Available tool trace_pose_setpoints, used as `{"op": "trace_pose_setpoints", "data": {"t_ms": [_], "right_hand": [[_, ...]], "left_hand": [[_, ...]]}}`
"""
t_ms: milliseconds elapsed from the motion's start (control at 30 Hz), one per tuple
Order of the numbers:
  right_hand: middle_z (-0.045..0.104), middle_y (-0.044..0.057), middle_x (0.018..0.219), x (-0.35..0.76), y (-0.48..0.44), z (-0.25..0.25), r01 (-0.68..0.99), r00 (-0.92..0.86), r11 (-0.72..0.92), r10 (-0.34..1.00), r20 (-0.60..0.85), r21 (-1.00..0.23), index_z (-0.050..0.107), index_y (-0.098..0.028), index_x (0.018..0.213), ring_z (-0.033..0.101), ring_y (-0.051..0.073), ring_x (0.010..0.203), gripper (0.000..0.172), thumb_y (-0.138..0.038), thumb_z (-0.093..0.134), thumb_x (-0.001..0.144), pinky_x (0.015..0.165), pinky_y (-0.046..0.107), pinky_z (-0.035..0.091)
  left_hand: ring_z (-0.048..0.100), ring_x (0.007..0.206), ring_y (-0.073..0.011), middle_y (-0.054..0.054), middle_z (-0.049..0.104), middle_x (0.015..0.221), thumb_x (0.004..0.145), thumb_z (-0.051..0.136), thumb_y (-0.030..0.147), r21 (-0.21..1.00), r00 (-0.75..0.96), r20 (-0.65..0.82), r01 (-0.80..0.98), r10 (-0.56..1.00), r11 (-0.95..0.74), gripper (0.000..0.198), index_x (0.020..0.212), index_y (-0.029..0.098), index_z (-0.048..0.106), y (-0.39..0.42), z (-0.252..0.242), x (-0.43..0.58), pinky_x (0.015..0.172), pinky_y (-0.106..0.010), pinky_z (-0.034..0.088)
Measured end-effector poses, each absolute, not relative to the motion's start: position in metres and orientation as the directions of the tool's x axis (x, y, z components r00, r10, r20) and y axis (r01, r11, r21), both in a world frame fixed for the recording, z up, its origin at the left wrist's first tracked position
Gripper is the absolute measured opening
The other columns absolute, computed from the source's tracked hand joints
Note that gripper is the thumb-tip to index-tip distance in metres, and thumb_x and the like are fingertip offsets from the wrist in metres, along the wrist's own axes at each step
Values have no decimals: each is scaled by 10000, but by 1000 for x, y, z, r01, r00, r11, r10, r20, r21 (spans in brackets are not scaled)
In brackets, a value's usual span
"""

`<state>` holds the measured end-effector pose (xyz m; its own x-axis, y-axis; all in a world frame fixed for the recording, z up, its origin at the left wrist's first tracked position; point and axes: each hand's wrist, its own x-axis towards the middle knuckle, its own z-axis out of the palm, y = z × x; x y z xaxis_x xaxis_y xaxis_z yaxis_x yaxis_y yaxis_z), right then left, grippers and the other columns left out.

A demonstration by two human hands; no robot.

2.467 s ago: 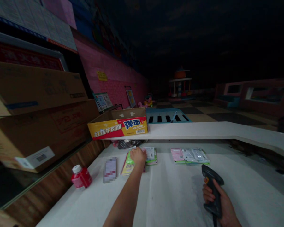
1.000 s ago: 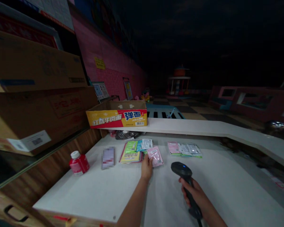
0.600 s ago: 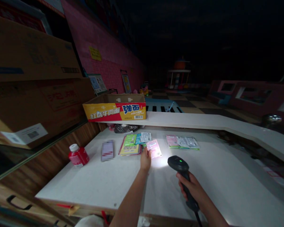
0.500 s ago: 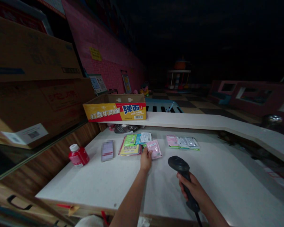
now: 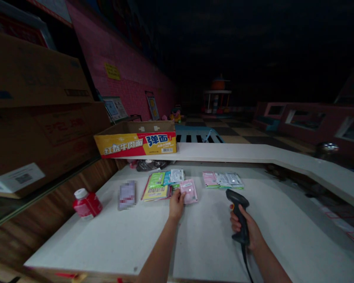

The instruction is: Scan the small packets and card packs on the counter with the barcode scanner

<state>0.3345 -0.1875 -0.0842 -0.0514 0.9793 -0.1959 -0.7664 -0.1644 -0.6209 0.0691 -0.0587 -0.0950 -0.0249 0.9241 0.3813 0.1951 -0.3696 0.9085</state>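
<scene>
My left hand [image 5: 177, 204] pinches the left edge of a pink packet [image 5: 189, 192]. To its left lies a pile of flat packets [image 5: 156, 184] in yellow, green and blue, which the pink packet partly adjoins. In my right hand [image 5: 247, 226] is a black barcode scanner [image 5: 238, 214], held upright by its handle, its cable hanging down and its head above the table. Just beyond the scanner, a second group of packets [image 5: 222, 179], pink, silver and green, lies on the white table [image 5: 129, 241].
A red bottle with a white cap [image 5: 87, 203] and a blurred-out card [image 5: 127, 195] are at the left. Behind, a yellow and red carton [image 5: 135, 142] sits on the raised ledge [image 5: 224, 151]. Large cardboard boxes [image 5: 47, 129] are stacked at the far left.
My right hand has moved right and turned the scanner more upright, away from the pink packet. My left hand still grips the packet. The view has shifted slightly.
</scene>
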Motion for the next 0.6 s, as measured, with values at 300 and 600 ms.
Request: {"op": "trace_pose_setpoints", "data": {"t_ms": [300,600], "right_hand": [[454,-84,551,345,-177,-102,-914,-115,-161,983,-143,-374,608,-151,896,367,21,382,315,-370,784,754,351,118,290],[424,-89,543,344,-171,-102,-902,-123,-176,980,-157,-394,611,-164,904,361,25,382,347,-414,786,741,356,125,283]], "left_hand": [[495,438,-102,33,567,556,612,761,559,988,49,118,-101,992,-113,465,764,162,572,-55,-86,87,401,-206,401],[620,530,-142,-20,661,627,687,730,370,998,1,6,-69,1000,-6,307,867,136,647,3,-73,168,503,-250,507]]}}
